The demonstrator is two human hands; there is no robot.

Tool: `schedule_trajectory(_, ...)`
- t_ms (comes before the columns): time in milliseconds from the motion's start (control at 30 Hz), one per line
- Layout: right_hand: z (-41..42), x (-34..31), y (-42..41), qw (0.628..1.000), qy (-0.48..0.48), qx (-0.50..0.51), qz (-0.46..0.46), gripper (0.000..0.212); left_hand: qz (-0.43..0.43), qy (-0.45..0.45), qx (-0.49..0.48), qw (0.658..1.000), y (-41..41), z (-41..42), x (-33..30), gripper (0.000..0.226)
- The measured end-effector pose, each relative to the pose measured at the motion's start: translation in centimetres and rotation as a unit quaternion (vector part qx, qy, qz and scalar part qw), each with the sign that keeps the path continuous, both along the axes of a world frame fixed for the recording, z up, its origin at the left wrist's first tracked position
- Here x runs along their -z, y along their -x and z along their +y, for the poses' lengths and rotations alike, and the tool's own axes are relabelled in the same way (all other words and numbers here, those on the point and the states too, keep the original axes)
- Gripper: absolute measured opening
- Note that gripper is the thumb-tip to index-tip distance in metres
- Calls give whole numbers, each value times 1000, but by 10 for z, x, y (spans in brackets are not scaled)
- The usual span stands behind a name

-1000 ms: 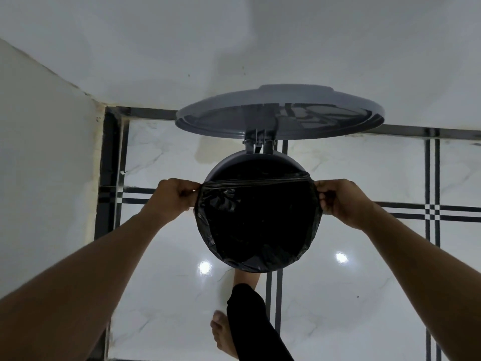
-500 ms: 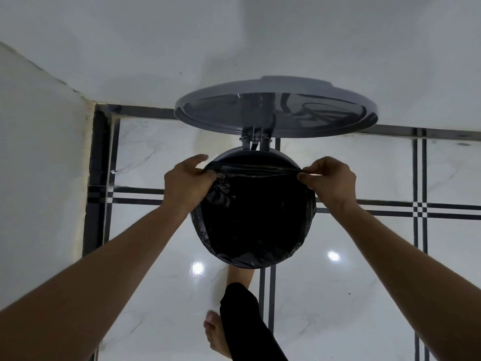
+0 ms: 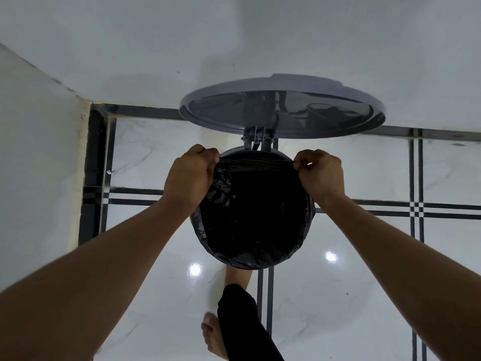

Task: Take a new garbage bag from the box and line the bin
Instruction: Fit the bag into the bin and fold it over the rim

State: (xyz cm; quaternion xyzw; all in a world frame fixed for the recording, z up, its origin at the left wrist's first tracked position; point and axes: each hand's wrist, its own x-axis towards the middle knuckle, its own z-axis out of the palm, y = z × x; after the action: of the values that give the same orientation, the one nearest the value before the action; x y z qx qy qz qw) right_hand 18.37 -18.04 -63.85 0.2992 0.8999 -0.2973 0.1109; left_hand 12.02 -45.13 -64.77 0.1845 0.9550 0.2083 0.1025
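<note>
At the far rim of the round grey plastic pedal bin (image 3: 253, 150), the fingers of both hands are curled tight on the hem of the black plastic garbage bag (image 3: 256, 217). The left hand (image 3: 189, 174) grips the hem at the bin's far-left edge, knuckles up; the right hand (image 3: 320, 173) pinches it at the far-right edge between thumb and bent fingers. Between the two hands the hem runs as a taut, gathered band across the bin's back, just short of the hinge. Elsewhere around the bin the bag is already folded over the rim, its crinkled skirt hanging outside on the left, right and near sides, while its body sags dark inside the bin. Behind the bin the round grey lid (image 3: 282, 106) stands open on its hinge against the white wall (image 3: 260, 35). Under the bin lies a glossy white marble floor with black inlay stripes (image 3: 377, 178). Just on the near side of the bin a bare foot (image 3: 238, 276) shows below a black trouser leg (image 3: 242, 321); a second bare foot (image 3: 212, 334) stands nearer the camera.
</note>
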Motion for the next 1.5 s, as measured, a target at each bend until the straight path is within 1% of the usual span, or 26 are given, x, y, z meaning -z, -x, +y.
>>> schedule_trajectory(67,2,2,5,1000,14,1,-5,24,11,14,16,1000,1,1,-1,12)
schedule_trajectory(133,6,3,10,999,36,7,-11,26,13,-3,33,999,3,2,-2,12)
schedule_trajectory(233,12,0,17,998,49,-14,-40,29,0,-40,57,998,8,-1,-3,24)
schedule_trajectory(400,15,4,26,993,38,-60,-99,36,3,-78,52,996,11,1,-3,31)
schedule_trajectory(500,15,8,29,989,26,-86,-118,38,-2,-58,74,996,12,-1,3,28)
schedule_trajectory(633,13,12,29,988,3,-94,-122,39,-5,-42,98,994,18,1,3,20)
schedule_trajectory(733,17,13,33,983,-10,-115,-141,36,-17,-7,77,997,25,11,0,19)
schedule_trajectory(800,17,12,38,978,-6,-126,-164,36,-36,15,29,999,30,18,-3,20)
schedule_trajectory(833,18,12,41,978,16,-112,-174,37,-51,22,-4,998,33,21,-5,19)
schedule_trajectory(867,18,12,43,978,49,-90,-183,38,-73,24,-39,996,36,24,-5,20)
schedule_trajectory(933,21,12,45,971,126,-45,-197,33,-117,28,-90,989,45,27,-4,21)
schedule_trajectory(967,23,11,46,964,166,-17,-205,31,-144,32,-96,984,49,29,-2,20)
schedule_trajectory(1033,27,10,45,947,235,42,-215,40,-214,27,-81,973,60,30,3,21)
schedule_trajectory(1067,28,9,45,940,257,61,-218,41,-253,11,-81,964,65,29,6,22)
schedule_trajectory(1133,30,7,44,926,290,79,-228,35,-333,-35,-107,936,70,28,8,28)
schedule_trajectory(1167,29,8,44,921,306,81,-229,32,-361,-55,-125,923,72,27,10,32)
schedule_trajectory(1233,30,12,43,913,331,91,-223,34,-402,-92,-150,899,71,28,12,34)
schedule_trajectory(1300,32,19,41,908,347,96,-213,38,-420,-119,-173,883,69,30,14,29)
schedule_trajectory(1333,31,23,39,907,354,99,-206,38,-419,-126,-181,881,67,31,17,27)
schedule_trajectory(1400,30,30,36,907,363,107,-184,39,-404,-125,-192,886,65,32,23,26)
schedule_trajectory(1500,26,32,33,917,345,118,-164,30,-390,-126,-207,888,66,32,25,30)
